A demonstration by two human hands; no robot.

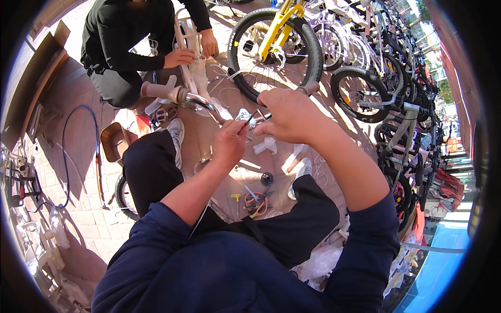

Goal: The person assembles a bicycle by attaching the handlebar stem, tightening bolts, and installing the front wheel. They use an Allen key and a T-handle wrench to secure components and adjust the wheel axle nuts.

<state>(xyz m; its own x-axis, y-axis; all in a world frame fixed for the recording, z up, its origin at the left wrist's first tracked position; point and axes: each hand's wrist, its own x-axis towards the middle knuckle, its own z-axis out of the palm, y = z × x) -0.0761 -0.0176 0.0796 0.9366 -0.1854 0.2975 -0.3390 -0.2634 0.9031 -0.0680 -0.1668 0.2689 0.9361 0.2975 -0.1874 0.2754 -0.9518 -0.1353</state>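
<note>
A bicycle handlebar (204, 103) with brown grips (159, 91) spans the space in front of me, its chromed tube shining in the sun. My left hand (229, 142) is closed, thumb and fingers pinching a thin dark rod-like tool (251, 118) near the handlebar's middle. Curled over the right part of the bar is my right hand (292, 116), thumb toward the tool; what its fingers grip is hidden. Beneath the hands, a silvery-blue metal part (243, 116) shows. The right brown grip (309, 88) sticks out beyond my right hand.
A person in black (122, 36) crouches ahead, both hands on a pale frame (187, 36). A yellow-forked bicycle (279, 31) stands beyond; many bicycles (360, 94) line the right. Between my legs lie a yellow-handled tool (236, 198) and orange-handled cutters (255, 203). A brown basket (116, 142) sits left.
</note>
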